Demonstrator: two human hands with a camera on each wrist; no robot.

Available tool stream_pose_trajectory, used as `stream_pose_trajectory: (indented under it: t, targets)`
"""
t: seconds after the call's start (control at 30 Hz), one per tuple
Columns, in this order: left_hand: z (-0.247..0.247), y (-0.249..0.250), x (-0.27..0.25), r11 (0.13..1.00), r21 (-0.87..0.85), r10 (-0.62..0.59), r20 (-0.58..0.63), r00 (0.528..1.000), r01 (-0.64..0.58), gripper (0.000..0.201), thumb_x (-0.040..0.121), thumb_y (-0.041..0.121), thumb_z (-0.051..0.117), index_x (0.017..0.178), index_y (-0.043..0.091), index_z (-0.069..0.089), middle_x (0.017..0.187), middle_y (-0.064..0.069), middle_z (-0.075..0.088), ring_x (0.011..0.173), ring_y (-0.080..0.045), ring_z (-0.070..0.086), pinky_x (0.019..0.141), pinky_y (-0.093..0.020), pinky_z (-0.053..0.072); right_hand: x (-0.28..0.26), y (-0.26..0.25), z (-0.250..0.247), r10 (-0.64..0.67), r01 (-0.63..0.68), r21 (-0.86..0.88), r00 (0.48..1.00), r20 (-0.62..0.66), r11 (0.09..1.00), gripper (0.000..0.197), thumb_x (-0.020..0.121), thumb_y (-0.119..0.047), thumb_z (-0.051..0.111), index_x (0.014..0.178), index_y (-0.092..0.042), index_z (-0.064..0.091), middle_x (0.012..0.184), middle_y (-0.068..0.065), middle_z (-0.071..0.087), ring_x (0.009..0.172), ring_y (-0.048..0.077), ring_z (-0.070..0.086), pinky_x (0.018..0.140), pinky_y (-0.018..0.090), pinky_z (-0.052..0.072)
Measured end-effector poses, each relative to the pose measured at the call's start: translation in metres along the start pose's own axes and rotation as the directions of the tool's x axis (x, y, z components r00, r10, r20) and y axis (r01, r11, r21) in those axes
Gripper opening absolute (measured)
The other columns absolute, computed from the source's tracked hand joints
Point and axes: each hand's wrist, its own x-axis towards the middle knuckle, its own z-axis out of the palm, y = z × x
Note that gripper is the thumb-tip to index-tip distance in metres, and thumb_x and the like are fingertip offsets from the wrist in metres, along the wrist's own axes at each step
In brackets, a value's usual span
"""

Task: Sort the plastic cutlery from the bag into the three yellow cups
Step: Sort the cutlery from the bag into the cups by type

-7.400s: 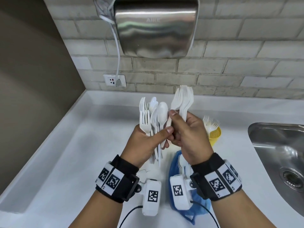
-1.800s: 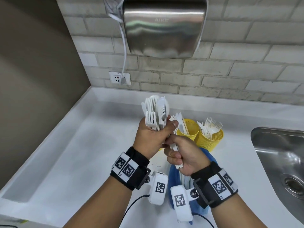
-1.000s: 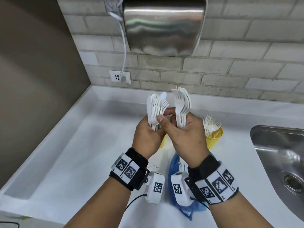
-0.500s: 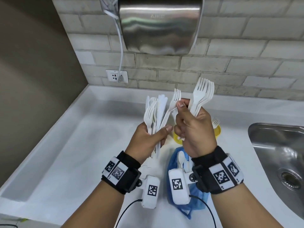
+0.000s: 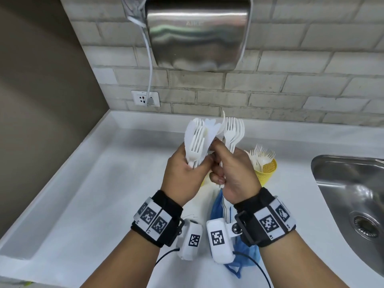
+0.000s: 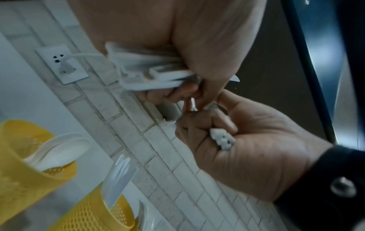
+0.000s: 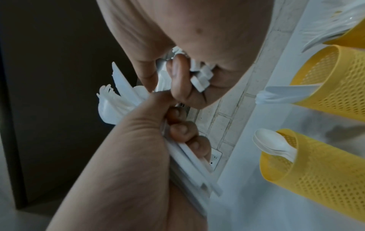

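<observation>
Hands hide 2 cups: left hand (image 5: 182, 173) grips mixed cutlery (image 5: 197, 138), right hand (image 5: 234, 175) grips forks (image 5: 233, 132).

The left half of the tabletop (image 5: 87, 196) lies bare up to the corner walls. Toward the right of the frame, the yellow cups (image 5: 267, 170), the blue bag (image 5: 217, 206) and the sink (image 5: 351, 196) fill the way, while the hand dryer (image 5: 197, 32) overhangs the top centre.

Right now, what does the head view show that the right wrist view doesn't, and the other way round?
Only the head view shows the blue plastic bag on the counter, the steel sink and the wall-mounted metal hand dryer. Only the right wrist view shows the yellow mesh cup of white spoons and the knife cup. Both show the left hand and right hand gripping white cutlery bundles.
</observation>
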Motion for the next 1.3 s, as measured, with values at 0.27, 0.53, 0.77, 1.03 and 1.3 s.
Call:
stream_pose_trajectory:
  t: [0.27,0.53,0.77,1.03,1.3]
  targets:
    - [0.005,0.002,-0.005,0.996,0.041,0.078,0.059,0.995,-0.080,0.031,0.089,0.008,0.074,0.102,0.032,0.062,0.083,0.021,0.071,0.074,0.003,0.068,0.063,-0.008,0.047,0.006,0.000,-0.001,-0.022,0.020,-0.100,1.000,-0.022,0.995,0.032,0.100,-0.035,0.059,0.087,-0.005,0.060,0.072,0.019,0.047,0.041,0.016,0.035,0.039,0.020,0.024]
    - [0.005,0.005,-0.007,0.999,-0.033,0.045,0.085,0.995,-0.042,0.028,0.088,0.028,0.077,0.114,0.023,0.066,0.099,0.016,0.075,0.093,0.000,0.069,0.077,-0.011,0.049,0.019,-0.005,-0.011,-0.224,0.217,-0.058,0.953,-0.203,0.974,0.022,0.103,-0.020,0.049,0.087,-0.006,0.054,0.064,0.013,0.048,0.046,0.019,0.047,0.049,0.028,0.037]
    - [0.006,0.002,0.003,0.997,0.073,0.029,-0.052,0.998,-0.025,0.021,0.089,0.029,0.076,0.104,0.032,0.062,0.079,0.030,0.068,0.077,0.011,0.063,0.066,-0.002,0.042,-0.003,-0.012,-0.020,-0.528,0.522,-0.081,0.837,-0.146,0.849,0.016,0.105,-0.017,0.051,0.091,-0.020,0.058,0.061,-0.007,0.044,0.050,0.013,0.038,0.052,0.027,0.035]
    - [0.010,-0.002,0.009,0.985,0.166,0.053,-0.045,0.998,-0.044,0.041,0.083,0.046,0.063,0.116,0.024,0.070,0.096,0.013,0.075,0.087,0.003,0.068,0.073,-0.009,0.049,-0.016,0.006,-0.007,-0.532,0.515,-0.365,0.844,0.060,0.776,0.007,0.091,-0.013,0.077,0.095,-0.014,0.071,0.077,0.015,0.072,0.076,0.025,0.072,0.079,0.033,0.059]
    - [0.008,-0.007,0.010,0.974,0.226,0.030,-0.091,0.995,-0.009,0.023,0.091,0.028,0.072,0.112,0.023,0.067,0.092,0.012,0.073,0.083,0.002,0.066,0.067,-0.006,0.045,-0.005,-0.009,-0.004,-0.551,0.549,-0.267,0.831,0.074,0.792,0.003,0.096,-0.006,0.068,0.095,-0.003,0.066,0.075,-0.008,0.070,0.072,0.001,0.068,0.071,0.014,0.051]
